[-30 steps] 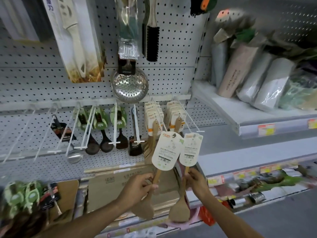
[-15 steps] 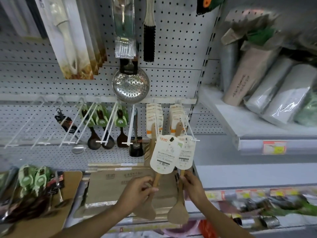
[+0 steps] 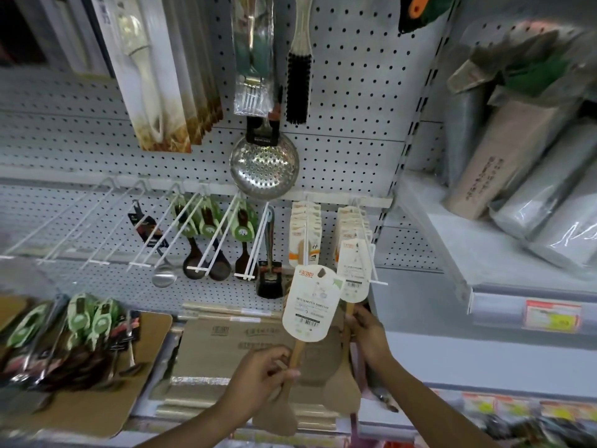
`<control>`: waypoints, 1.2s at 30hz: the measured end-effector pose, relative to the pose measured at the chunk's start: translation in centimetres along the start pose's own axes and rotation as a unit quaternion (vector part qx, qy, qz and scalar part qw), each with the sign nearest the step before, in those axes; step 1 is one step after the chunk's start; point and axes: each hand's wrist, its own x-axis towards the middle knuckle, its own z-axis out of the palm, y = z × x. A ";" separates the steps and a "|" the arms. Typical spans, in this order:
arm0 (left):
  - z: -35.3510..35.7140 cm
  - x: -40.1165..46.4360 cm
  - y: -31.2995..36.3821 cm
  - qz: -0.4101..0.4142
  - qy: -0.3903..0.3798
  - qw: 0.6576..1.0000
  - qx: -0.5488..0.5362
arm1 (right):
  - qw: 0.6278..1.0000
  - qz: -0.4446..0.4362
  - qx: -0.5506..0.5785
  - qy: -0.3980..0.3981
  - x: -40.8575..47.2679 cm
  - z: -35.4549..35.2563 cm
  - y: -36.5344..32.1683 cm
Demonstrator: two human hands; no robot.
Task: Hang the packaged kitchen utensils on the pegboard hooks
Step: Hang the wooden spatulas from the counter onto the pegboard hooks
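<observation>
Wooden spatulas (image 3: 309, 321) in each hand, blades partly hidden by wrists

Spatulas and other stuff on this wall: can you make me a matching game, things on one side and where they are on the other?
Things:
1. left-hand spatula
2. right-hand spatula
3. metal strainer
4. black brush

Places:
A. hanging high on the pegboard
B. card tag up at the rightmost hook
C. hanging just above the lower hook row
D. card tag still clear of any hook

Pairs: 1-D, 2-B, 3-C, 4-A
</observation>
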 end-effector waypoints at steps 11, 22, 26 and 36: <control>-0.3 -0.4 -1.7 -0.022 -0.007 1.000 0.004 | 0.995 -0.020 -0.095 0.009 0.5 0.8 -2.7; 1.2 -0.7 -5.0 -0.072 0.007 0.996 -0.051 | 0.975 -0.034 0.066 -0.210 -8.0 4.7 -5.3; 1.6 -0.6 -5.2 -0.078 0.006 0.995 -0.064 | 0.983 -0.028 0.105 -0.148 -8.4 5.7 -6.4; 1.8 -0.3 -5.2 -0.099 0.016 0.989 -0.108 | 0.987 -0.023 0.119 -0.108 -7.9 6.4 -7.3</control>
